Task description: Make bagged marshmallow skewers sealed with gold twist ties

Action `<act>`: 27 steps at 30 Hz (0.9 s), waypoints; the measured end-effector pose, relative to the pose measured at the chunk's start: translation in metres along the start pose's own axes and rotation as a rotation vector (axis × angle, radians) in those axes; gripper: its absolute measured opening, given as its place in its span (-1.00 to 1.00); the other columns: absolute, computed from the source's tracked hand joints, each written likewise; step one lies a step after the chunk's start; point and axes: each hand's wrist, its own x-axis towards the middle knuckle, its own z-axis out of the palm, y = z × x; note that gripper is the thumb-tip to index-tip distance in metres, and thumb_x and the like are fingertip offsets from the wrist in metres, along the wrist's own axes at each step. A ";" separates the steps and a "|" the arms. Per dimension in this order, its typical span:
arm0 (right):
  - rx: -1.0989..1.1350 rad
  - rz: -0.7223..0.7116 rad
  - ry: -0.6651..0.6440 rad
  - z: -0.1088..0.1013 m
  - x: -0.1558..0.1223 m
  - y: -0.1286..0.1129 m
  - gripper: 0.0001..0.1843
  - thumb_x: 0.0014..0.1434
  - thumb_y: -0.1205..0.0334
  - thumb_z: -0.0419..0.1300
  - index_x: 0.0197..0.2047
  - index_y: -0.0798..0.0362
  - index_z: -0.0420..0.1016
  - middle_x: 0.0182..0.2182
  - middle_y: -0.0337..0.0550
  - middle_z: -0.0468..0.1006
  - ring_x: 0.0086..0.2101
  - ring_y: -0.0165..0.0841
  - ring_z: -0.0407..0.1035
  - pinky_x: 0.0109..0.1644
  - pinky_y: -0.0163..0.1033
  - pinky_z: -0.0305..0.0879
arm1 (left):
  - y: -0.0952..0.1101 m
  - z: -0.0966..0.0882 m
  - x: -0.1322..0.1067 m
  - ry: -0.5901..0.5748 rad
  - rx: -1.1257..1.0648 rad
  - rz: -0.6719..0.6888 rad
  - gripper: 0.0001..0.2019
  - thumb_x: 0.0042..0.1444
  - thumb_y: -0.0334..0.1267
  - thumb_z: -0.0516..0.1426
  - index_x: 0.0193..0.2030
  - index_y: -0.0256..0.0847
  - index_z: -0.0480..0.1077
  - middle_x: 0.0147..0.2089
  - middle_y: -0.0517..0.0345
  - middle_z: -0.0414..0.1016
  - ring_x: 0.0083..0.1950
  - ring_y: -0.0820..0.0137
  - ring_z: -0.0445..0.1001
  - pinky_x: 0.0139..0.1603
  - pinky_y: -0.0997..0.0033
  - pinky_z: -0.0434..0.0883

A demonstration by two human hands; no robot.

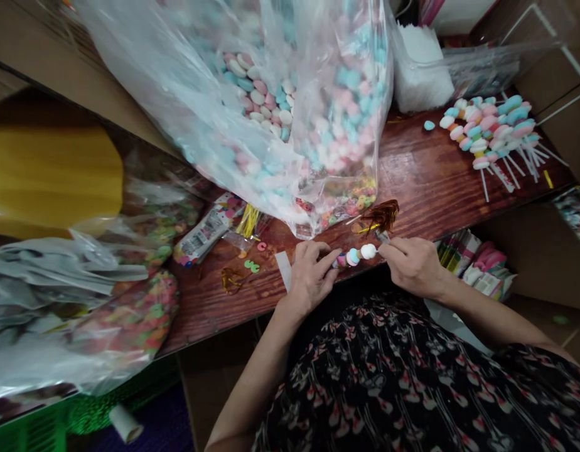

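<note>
Between my hands, above the table's front edge, is a candy skewer (pixel 353 256) of white, pink, blue and purple pieces threaded in a row. My left hand (pixel 312 271) closes its fingers round the skewer's left end. At the other end, my right hand (pixel 410 263) pinches near the white pieces, where a bit of thin stick shows. A small strip pokes up by the right fingertips, too blurred to name. Just behind the right hand lies a bundle of shiny gold ties (pixel 384 215). A white strip (pixel 284 270) sits beside my left wrist.
A big clear bag of pastel candies (pixel 266 103) fills the table's back. Finished candy skewers (pixel 497 129) are piled at the right. Bags of ring-shaped candies (pixel 134 311) and a yellow round object (pixel 49 179) stand left. Loose rings (pixel 252 266) lie on the wooden table (pixel 209 307).
</note>
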 end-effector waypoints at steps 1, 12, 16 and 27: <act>0.005 -0.030 0.027 0.000 0.000 0.002 -0.76 0.18 0.45 0.03 -0.38 0.10 0.51 -0.53 -0.21 0.40 -0.47 -0.42 0.15 -0.34 -0.25 0.00 | 0.001 -0.002 0.002 0.008 0.006 0.016 -0.70 0.12 -0.37 0.16 0.02 -0.17 0.45 -0.02 -0.05 0.44 0.03 0.17 0.33 0.02 0.08 0.32; -0.041 -0.445 0.240 -0.034 0.018 0.035 -0.85 0.23 0.34 0.14 -0.17 0.06 0.52 -0.38 -0.24 0.58 -0.44 -0.46 0.21 -0.36 -0.22 0.01 | 0.030 -0.027 0.033 -0.435 -0.402 -0.190 -0.84 0.20 -0.24 0.10 -0.10 -0.21 0.35 -0.25 0.13 0.41 -0.26 0.38 0.37 -0.22 0.38 0.34; -0.075 -0.518 0.261 -0.040 0.024 0.045 -0.88 0.24 0.29 0.18 -0.15 -0.02 0.51 -0.32 -0.30 0.60 -0.40 -0.47 0.23 -0.32 -0.22 0.03 | 0.041 -0.023 0.039 -0.596 -0.537 -0.262 -0.80 0.16 -0.15 0.16 -0.18 -0.21 0.31 -0.29 0.21 0.38 -0.31 0.42 0.32 -0.24 0.42 0.31; -0.056 -0.668 0.121 -0.060 0.040 0.054 -0.87 0.30 0.26 0.12 -0.17 -0.08 0.50 -0.27 -0.33 0.55 -0.35 -0.48 0.23 -0.34 -0.19 0.01 | 0.046 -0.025 0.049 -0.804 -1.067 -0.437 -0.70 0.03 -0.22 0.24 -0.12 -0.22 0.30 -0.29 0.26 0.29 -0.25 0.45 0.25 -0.17 0.46 0.30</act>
